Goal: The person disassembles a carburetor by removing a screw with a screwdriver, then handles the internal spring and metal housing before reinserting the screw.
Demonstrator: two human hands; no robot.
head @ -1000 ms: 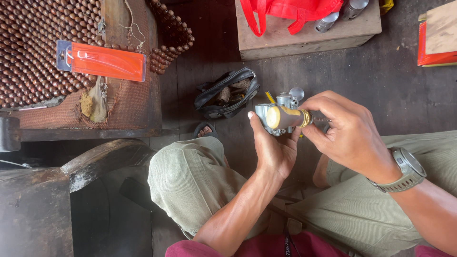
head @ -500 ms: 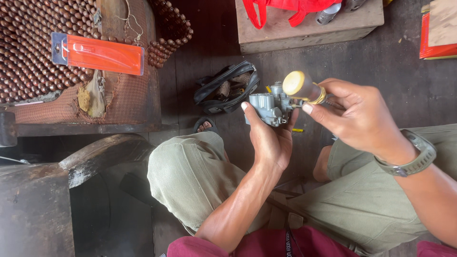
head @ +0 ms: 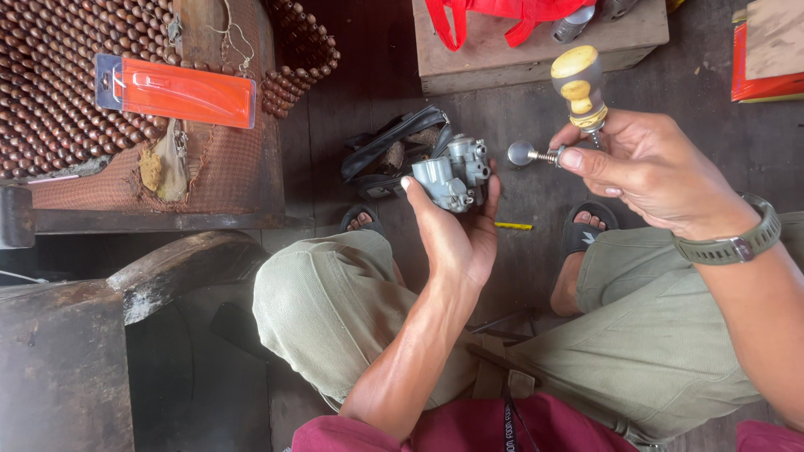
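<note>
- Carburetor point(head: 452, 174), small grey metal body, held up in the left hand point(head: 456, 234) above the dark plank floor point(head: 352, 100), between the person's knees; left fingers point(head: 412, 191) wrapped snug round its lower half.
- Right hand point(head: 645, 172) well apart to the right; fingers pinch a screw point(head: 529, 154) with a round flat head, and the same hand also grips a yellow-handled screwdriver point(head: 579, 84), handle pointing up.
- Risk: two things in one hand. The screw sits only at the fingertips, so it could slip and drop to the floor, and gaps between the planks could swallow it.
- Risk: the carburetor is only cupped, not braced, so it may tip or fall if the palm loosens; any loose inner parts could spill out.
- Risk: the screwdriver tip is near the wrist side and hard to see; cannot tell where it points.
- Containers: wooden box point(head: 536, 50) at the far edge of the floor carries a red bag point(head: 494, 12) and a metal can point(head: 574, 23); contents of the bag hidden.
- Orange blister pack point(head: 176, 90) lies on the beaded seat mat point(head: 59, 75), far left; what is in it cannot be told.
- Black rubber strip bundle point(head: 394, 151) lies on the floor just behind the carburetor.
</note>
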